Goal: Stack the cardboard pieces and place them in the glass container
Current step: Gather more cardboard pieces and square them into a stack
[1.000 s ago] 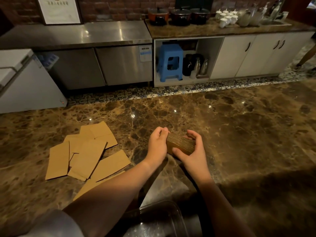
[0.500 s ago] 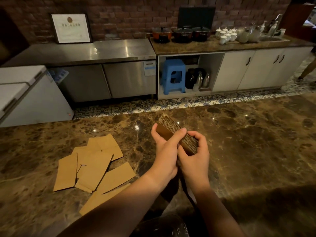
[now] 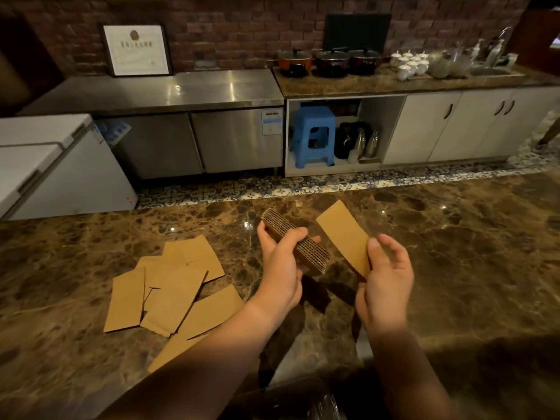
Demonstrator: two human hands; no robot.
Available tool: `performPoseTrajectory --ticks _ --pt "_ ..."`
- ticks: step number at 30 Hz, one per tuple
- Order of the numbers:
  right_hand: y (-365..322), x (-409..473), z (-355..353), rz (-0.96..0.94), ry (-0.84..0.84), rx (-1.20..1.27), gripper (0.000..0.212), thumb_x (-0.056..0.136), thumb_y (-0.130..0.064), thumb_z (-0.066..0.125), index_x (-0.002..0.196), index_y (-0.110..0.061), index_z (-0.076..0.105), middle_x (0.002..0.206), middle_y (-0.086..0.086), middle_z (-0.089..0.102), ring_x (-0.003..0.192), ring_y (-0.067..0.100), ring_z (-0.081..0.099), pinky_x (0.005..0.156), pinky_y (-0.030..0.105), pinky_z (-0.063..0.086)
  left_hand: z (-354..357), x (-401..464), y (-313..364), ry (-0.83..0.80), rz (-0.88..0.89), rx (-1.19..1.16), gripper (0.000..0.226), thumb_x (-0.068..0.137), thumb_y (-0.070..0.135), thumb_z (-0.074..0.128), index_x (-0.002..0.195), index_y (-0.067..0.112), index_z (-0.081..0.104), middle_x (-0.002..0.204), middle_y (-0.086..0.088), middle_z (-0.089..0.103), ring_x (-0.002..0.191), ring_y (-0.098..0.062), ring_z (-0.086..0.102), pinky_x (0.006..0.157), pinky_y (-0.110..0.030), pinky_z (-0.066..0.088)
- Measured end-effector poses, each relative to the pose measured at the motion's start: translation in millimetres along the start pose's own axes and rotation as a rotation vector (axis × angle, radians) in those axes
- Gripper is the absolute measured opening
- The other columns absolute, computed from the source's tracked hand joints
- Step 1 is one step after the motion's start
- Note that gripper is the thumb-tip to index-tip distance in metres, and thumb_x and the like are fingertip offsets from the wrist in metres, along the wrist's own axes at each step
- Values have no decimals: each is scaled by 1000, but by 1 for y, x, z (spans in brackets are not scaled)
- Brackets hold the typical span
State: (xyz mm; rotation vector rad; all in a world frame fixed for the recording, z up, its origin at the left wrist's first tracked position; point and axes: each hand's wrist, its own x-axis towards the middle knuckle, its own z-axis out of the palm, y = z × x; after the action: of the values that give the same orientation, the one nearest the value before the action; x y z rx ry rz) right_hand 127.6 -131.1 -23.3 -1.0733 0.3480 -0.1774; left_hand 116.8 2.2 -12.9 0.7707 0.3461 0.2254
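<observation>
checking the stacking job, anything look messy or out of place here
Yes. The loose cardboard pieces lie fanned and overlapping at odd angles on the marble counter, not stacked. One single cardboard piece, pinched by the right hand, is apart from the cardboard stack gripped by the left hand.

Before you, the brown marble surface (image 3: 454,268) carries loose cardboard pieces (image 3: 169,286) — overlapping, lying flat at your left.

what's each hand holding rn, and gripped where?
Left hand grips the cardboard stack around its middle, fingers wrapped over the top. Right hand pinches a single cardboard piece at its near end.
</observation>
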Motion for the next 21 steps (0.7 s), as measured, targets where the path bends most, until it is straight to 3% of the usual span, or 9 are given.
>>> performPoseTrajectory --ticks 3,7,10,12,14,16,19,21 --pt "-2 3 6 119 -67 -108 10 97 -11 63 98 -19 68 98 9 70 83 18 67 57 25 57 2 -3 -3 -47 16 -1 70 75 10 67 136 37 45 111 -15 63 93 -29 70 72 -43 60" --pt "2 0 13 158 -166 -283 15 95 -9 61 92 -7 75 79 11 73 57 12 66 39 19 45 6 -3 -10 -116 69 -22 67 76 8 66 131 41 48 115 -12 67 103 -29 71 87 -46 59" --pt "-1 -2 14 293 -305 -347 32 99 -31 57 89 -8 76 75 11 77 57 16 72 42 22 49 10 -8 -14 -149 135 126 65 76 12 75 117 57 53 120 -11 64 102 -27 68 90 -46 58" --pt "0 -1 12 326 -362 -469 53 96 -57 48 91 -12 76 78 8 79 68 20 76 56 31 59 13 -8 -13 -108 158 226 73 74 15 79 117 66 49 130 -18 56 111 -35 63 94 -51 56" --pt "5 0 10 219 -357 -503 63 86 -75 42 95 -24 78 101 7 78 99 24 74 89 44 58 16 -3 -14 -31 114 167 85 77 8 77 127 67 41 138 -22 52 118 -41 60 94 -51 56" --pt "15 -10 6 -23 -351 -452 47 79 -79 49 102 -45 73 121 -6 67 123 19 60 105 45 47 21 1 -19 65 35 58 76 83 2 74 133 50 43 133 -21 57 111 -39 64 85 -47 60" --pt "35 -24 0 -243 -231 -441 29 78 -65 66 101 -47 64 107 -15 68 103 5 65 87 31 55 25 -3 -38 155 -116 100 44 87 14 73 117 36 49 116 -18 63 99 -33 69 80 -48 62" --pt "42 -23 -4 -339 -126 -441 9 87 -50 66 93 -45 62 99 -20 68 91 0 66 73 20 55 20 -3 -47 197 -191 137 43 88 23 74 123 28 48 117 -15 64 98 -29 69 81 -44 62"
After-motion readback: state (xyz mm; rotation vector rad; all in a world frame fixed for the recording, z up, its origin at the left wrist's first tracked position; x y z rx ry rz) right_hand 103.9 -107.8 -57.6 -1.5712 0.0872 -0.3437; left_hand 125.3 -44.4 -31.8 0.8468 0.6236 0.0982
